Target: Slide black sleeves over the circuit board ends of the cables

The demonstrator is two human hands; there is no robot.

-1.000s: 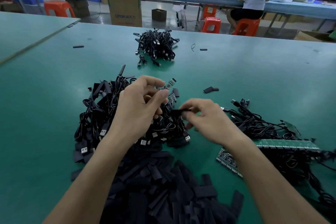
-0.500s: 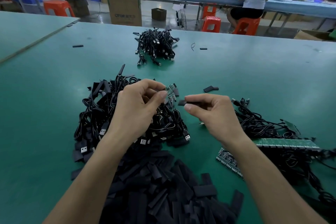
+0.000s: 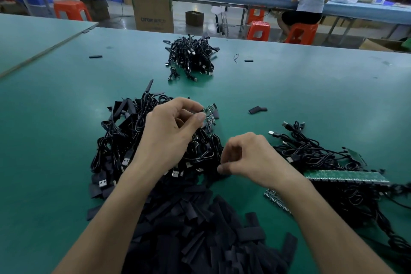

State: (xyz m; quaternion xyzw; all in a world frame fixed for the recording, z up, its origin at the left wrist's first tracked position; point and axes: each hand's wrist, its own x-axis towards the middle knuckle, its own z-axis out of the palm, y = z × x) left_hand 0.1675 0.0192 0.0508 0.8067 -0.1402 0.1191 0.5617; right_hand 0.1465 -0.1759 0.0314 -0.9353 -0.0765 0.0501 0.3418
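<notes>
— Hands first: what is gripped by each?

— By the left hand, the small green circuit board ends of some cables are pinched between thumb and forefinger and held just above the cable tangle. More than one board seems to be held. The right hand is lowered, fingers curled, at the near edge of that tangle, where the sleeve pile begins. Whether a sleeve is already pinched cannot be told, since the fingertips are turned under.

— Which step is judged to be in hand?

— A fetch, most likely. The boards are presented bare, no sleeve is seen on them, and a fresh one appears to be sought from the pile.

— What is called for next?

— One sleeve must be separated from its neighbours and its flattened mouth opened. It must then be brought up in line with a single board, and the other boards in the pinch kept aside so that only one is entered. A snag on components or wires is to be expected if it is pushed on askew.

— And round about?

— A loose sleeve is seen on the table beyond the right hand. More cables are heaped at the right with a green board strip. A far bundle is set well apart.
</notes>
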